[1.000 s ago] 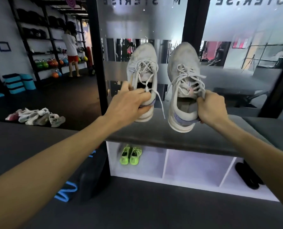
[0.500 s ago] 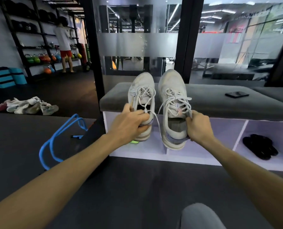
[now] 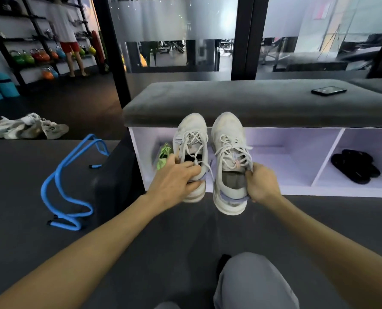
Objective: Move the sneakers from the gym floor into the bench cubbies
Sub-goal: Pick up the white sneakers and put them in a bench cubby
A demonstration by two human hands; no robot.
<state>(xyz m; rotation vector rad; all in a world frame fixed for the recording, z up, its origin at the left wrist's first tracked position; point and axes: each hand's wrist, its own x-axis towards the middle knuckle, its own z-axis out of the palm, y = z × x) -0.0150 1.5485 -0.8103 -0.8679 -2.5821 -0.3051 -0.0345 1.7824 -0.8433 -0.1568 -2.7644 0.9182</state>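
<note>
I hold a pair of white sneakers just in front of the bench's white cubbies (image 3: pixel 332 190), toes pointing at the openings. My left hand (image 3: pixel 174 177) grips the left white sneaker (image 3: pixel 191 139) at its collar. My right hand (image 3: pixel 261 181) grips the right white sneaker (image 3: pixel 229 152) at the heel side. Lime-green sneakers (image 3: pixel 163 156) sit in the leftmost cubby, partly hidden by my left hand and shoe. The cubby behind the right sneaker shows nothing inside. More pale sneakers (image 3: pixel 27 127) lie heaped on the dark floor at far left.
Black sandals (image 3: pixel 355 167) fill the right cubby. A phone (image 3: pixel 328 90) lies on the grey bench cushion (image 3: pixel 230 101). A blue hurdle (image 3: pixel 72 181) stands left of the bench beside a dark block. A person (image 3: pixel 68 34) stands at the kettlebell rack. My grey-clad knee (image 3: pixel 252 282) is low in view.
Both hands have brought the white sneakers down from above the bench cushion to the level of the cubby openings. My view has dropped lower and my knee has come into sight.
</note>
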